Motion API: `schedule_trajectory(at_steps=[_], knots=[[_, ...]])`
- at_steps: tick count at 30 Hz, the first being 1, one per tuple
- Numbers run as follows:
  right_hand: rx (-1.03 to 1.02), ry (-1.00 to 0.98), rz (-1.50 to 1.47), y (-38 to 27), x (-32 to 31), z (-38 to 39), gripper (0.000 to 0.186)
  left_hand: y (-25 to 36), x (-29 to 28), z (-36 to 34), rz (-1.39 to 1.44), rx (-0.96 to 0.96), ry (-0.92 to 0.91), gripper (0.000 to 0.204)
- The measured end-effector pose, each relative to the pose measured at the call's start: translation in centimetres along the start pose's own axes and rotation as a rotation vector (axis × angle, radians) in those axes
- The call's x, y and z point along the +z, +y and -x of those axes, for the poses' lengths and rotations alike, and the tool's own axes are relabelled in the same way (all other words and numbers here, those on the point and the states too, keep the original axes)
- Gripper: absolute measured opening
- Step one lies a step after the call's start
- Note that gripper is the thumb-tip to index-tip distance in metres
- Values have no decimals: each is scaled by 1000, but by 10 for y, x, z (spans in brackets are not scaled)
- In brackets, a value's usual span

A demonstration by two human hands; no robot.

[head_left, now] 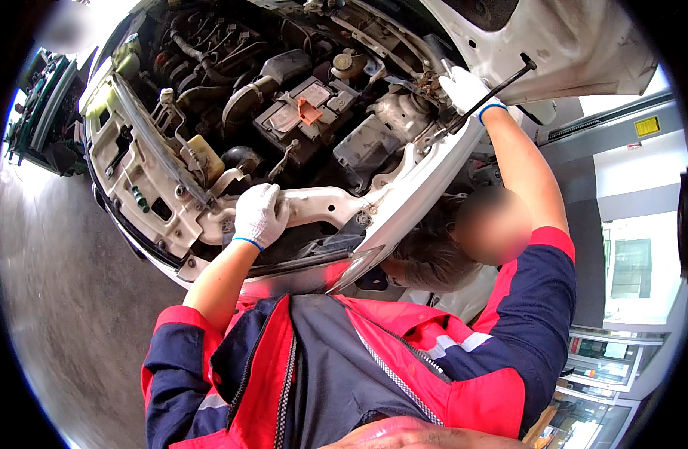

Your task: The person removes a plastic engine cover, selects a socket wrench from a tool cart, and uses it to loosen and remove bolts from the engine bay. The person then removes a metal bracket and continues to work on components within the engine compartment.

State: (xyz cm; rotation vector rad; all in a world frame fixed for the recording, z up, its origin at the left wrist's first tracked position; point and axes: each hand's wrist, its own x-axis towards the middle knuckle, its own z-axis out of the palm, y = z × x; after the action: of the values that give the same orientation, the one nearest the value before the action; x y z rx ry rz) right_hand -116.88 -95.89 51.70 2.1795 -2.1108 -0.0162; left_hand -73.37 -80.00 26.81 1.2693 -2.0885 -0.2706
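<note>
My left hand (260, 215), in a white knit glove with a blue cuff, rests on the white front crossmember (310, 203) of a car's engine bay. Its fingers are together and curl over the metal edge. My right hand (467, 91), gloved alike, reaches to the far right edge of the bay, beside wiring (431, 88) near the fender top. Two fingers show apart there; the other fingertips are hidden. A black prop rod (501, 88) crosses by its wrist and meets the raised hood (576, 45). Between my hands lies a battery (303, 116) with an orange terminal cover (309, 111).
Another person (434, 258) crouches beside the white fender (426, 202), below my right arm. A black fuse box (366, 146) and a yellowish reservoir (202, 157) sit in the bay. Dark green equipment (48, 112) stands on the grey floor (52, 247) at the left.
</note>
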Motion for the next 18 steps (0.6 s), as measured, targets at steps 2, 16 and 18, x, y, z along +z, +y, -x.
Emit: schedule_trajectory(at_steps=[2,16,18], knots=[[-96,-21,-1,-3,-7,2,29,0,0,1,-10,8,18,31],[-389,-288,209,-15,-19,7,20,-1,1,5,9,0,39,29],[-580,-225,354,-8,-14,11,17,0,-1,2,12,-1,19,29]])
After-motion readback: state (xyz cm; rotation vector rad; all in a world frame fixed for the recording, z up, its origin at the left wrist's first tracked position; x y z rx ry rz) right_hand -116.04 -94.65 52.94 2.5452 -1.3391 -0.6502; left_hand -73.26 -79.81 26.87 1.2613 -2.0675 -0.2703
